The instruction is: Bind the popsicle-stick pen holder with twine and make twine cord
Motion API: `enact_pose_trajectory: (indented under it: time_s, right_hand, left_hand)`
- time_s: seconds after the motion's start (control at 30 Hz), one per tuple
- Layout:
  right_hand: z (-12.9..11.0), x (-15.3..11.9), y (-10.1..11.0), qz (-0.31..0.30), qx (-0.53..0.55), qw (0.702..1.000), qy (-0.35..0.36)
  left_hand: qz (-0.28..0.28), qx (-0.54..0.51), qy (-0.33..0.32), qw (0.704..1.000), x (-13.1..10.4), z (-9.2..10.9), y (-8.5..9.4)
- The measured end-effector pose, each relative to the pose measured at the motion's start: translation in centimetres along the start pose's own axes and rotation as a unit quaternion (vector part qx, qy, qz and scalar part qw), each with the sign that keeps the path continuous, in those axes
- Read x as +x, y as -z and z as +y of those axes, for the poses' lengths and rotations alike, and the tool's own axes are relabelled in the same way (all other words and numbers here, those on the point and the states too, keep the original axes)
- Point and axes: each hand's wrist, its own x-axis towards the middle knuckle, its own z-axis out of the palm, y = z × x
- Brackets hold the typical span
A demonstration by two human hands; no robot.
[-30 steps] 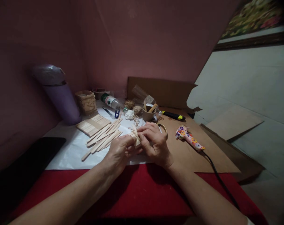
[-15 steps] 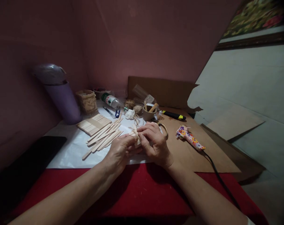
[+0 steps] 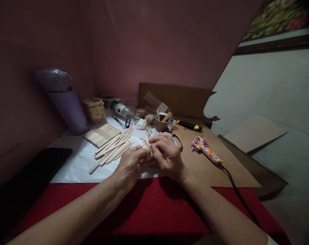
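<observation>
Both hands meet over the front edge of the white sheet. My left hand point(image 3: 131, 161) is closed, pinching the left side of a small pale wooden piece with twine point(image 3: 147, 146). From the right, my right hand point(image 3: 169, 154) has its fingers curled over the same piece, thumb and fingertips pressed on it. Much of the piece is hidden by the fingers. Loose craft sticks point(image 3: 113, 148) fan out left of my left hand, beside a banded bundle of sticks point(image 3: 102, 135). A brass-coloured ring point(image 3: 178, 142) shows just behind my right hand.
Behind the hands are a cup with sticks point(image 3: 161, 124), twine balls point(image 3: 149, 119), a plastic bottle point(image 3: 121, 109) and a cutter point(image 3: 118, 121). A flowered glue gun point(image 3: 206, 149) with a black cable lies right, near a black-yellow tool point(image 3: 189, 125). A purple tumbler point(image 3: 69, 109) stands left.
</observation>
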Motion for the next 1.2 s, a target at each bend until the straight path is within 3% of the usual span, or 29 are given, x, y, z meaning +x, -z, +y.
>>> enact_pose_trajectory:
  time_s: [0.23, 1.03, 1.2]
  right_hand:
    - [0.04, 0.26, 0.10, 0.016, 0.005, 1.000, 0.007]
    - [-0.05, -0.02, -0.08, -0.002, -0.005, 1.000, 0.000]
    - [0.15, 0.22, 0.08, 0.010, 0.003, 1.000, 0.001]
  left_hand:
    - [-0.017, -0.011, 0.001, 1.000, -0.06, -0.01, -0.04]
    - [0.016, -0.004, -0.004, 1.000, 0.21, -0.08, -0.01]
    - [-0.021, -0.031, -0.010, 0.999, 0.09, -0.22, 0.03]
